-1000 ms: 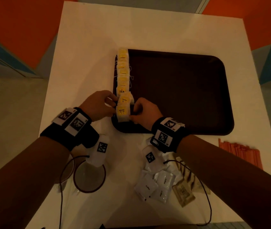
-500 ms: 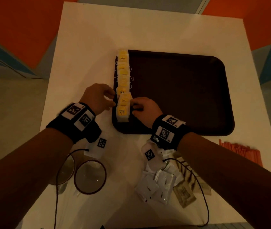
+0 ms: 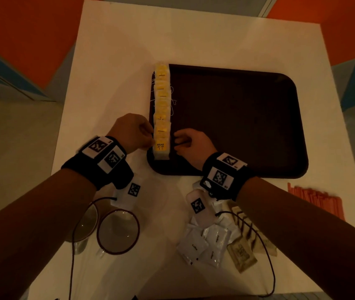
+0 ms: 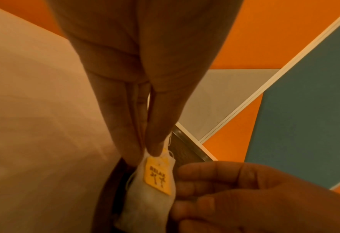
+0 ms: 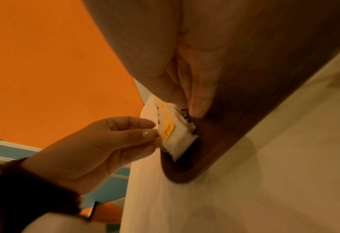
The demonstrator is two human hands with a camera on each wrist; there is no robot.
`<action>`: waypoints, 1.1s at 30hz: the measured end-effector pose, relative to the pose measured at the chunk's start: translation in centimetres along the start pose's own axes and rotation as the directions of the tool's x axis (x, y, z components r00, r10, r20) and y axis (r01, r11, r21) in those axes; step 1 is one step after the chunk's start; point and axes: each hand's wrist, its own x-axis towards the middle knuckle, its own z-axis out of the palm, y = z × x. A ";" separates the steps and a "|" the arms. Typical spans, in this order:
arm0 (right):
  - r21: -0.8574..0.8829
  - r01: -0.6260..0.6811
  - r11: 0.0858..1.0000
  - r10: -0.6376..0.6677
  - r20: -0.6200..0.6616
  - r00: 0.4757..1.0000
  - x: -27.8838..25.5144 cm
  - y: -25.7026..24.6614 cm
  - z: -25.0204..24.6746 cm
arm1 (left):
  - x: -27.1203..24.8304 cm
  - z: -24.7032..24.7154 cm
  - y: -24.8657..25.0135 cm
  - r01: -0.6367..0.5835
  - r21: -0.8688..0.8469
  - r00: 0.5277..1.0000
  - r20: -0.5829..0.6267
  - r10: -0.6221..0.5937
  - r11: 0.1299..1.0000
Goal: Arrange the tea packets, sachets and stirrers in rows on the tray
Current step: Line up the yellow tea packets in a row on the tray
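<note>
A row of yellow-tagged tea bags (image 3: 162, 100) runs along the left edge of the dark brown tray (image 3: 237, 118). The nearest tea bag (image 3: 161, 148), tagged "RELAX" (image 4: 157, 178), lies at the tray's front left corner. My left hand (image 3: 148, 137) pinches its left top edge between thumb and fingers (image 4: 145, 149). From the right, my right hand (image 3: 177, 140) holds the same end of the row, its curled fingertips (image 4: 185, 186) against the bag's right edge. In the right wrist view the tea bag (image 5: 177, 134) sits between both hands.
White sachets (image 3: 206, 243) and brown sachets (image 3: 241, 254) lie loose on the white table (image 3: 118, 61) in front of the tray. Orange stirrers (image 3: 315, 200) are piled at the right edge. Two glass cups (image 3: 118, 230) stand front left. Thin cables trail from both wrists.
The two nearest tea bags, tilted before, now lie straight in line with the row. Both hands have shifted slightly away from me along the tray's left edge.
</note>
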 end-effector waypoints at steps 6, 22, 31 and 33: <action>-0.052 0.050 0.997 -0.048 0.025 0.999 -0.4 -0.4 0.1 | 0.6 -0.2 0.2 -0.017 0.024 1.000 -0.013 0.017 1.000; 0.110 0.095 0.989 -0.103 0.066 0.993 0.9 -1.1 -0.1 | 1.3 -0.3 0.3 -0.029 -0.286 0.997 -0.073 0.008 0.958; 0.074 0.128 0.989 -0.132 0.057 0.990 2.1 -1.9 -0.5 | 2.3 -0.6 0.8 -0.109 -0.288 0.971 -0.236 0.039 0.951; 0.076 0.121 0.990 -0.121 0.002 0.993 2.8 -2.2 -0.7 | 2.6 -0.6 1.0 -0.112 -0.293 0.969 -0.246 0.038 0.950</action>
